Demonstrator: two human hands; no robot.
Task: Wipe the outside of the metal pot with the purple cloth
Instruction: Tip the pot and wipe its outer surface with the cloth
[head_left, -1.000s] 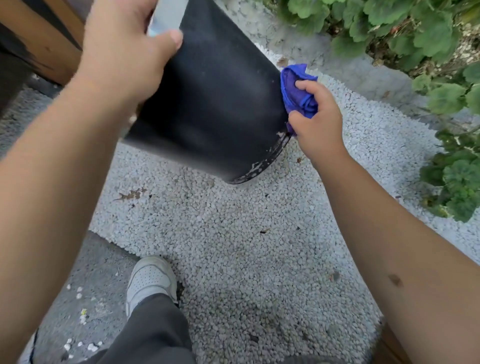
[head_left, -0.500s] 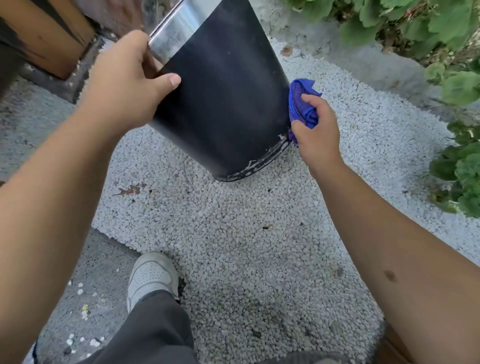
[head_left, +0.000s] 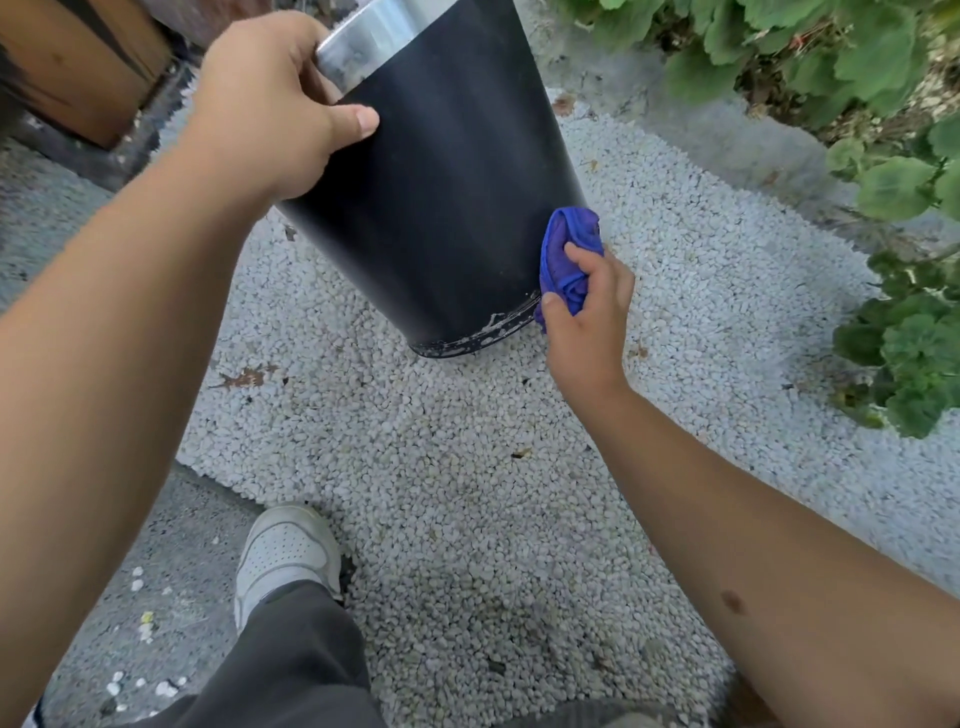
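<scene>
The metal pot, a tall dark bucket-shaped vessel with a bright bare band at its rim, stands tilted toward the far left, its scuffed base rim meeting the white gravel at the middle of the scene. The left hand grips the rim at the upper left: the thumb lies flat along the dark wall, and the fingers curl over the edge, though their tips are hidden inside. The right hand holds the purple cloth bunched against the pot's lower right wall, just above the base; thumb and curled fingers pinch the wad, with the thumb tip close to the base rim.

The wipe appears to be working the lower right flank. The near face shows faint streaks, and pale flecks cling to the base band, so much of the outside probably awaits the cloth.

The risks come mostly from the tilt. The pot balances on part of its base on loose stones; a firm sideways push from the cloth could make the base skid or roll, and only the left hand's grip on the smooth rim checks it. The wad is small, so knuckles may scrape the chipped base edge. Dragging the cloth too low could pick up grit from the gravel and scratch the finish.
</scene>
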